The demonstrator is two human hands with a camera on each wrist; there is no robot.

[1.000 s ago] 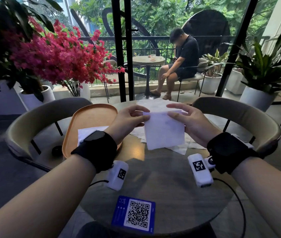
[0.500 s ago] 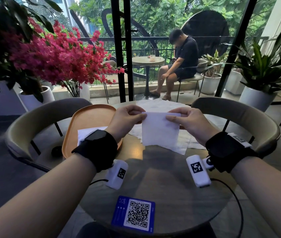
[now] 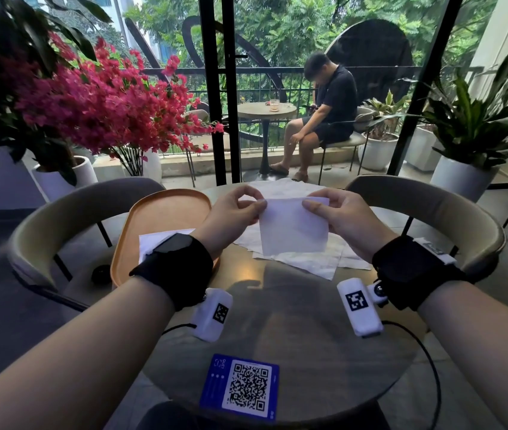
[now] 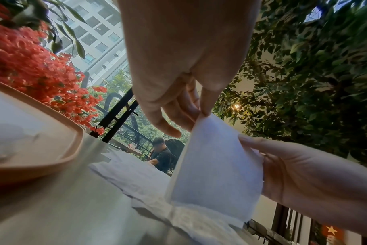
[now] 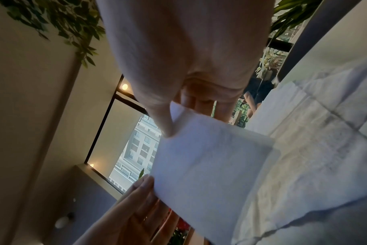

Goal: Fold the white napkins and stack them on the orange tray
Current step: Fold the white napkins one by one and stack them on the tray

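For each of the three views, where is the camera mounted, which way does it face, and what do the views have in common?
Head: worn high, looking forward and down at the table; both forearms, left hand and right hand show.
Left wrist: low, looking along the left hand's fingers at the held napkin, orange tray beside.
Right wrist: looking along the right hand's fingers at the napkin.
Shared: all three show both hands pinching that napkin.

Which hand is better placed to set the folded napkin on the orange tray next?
Probably the left hand. Both hands pinch the napkin at its top corners, but the orange tray lies directly beside the left hand, while the right hand would have to cross over the unfolded napkins.
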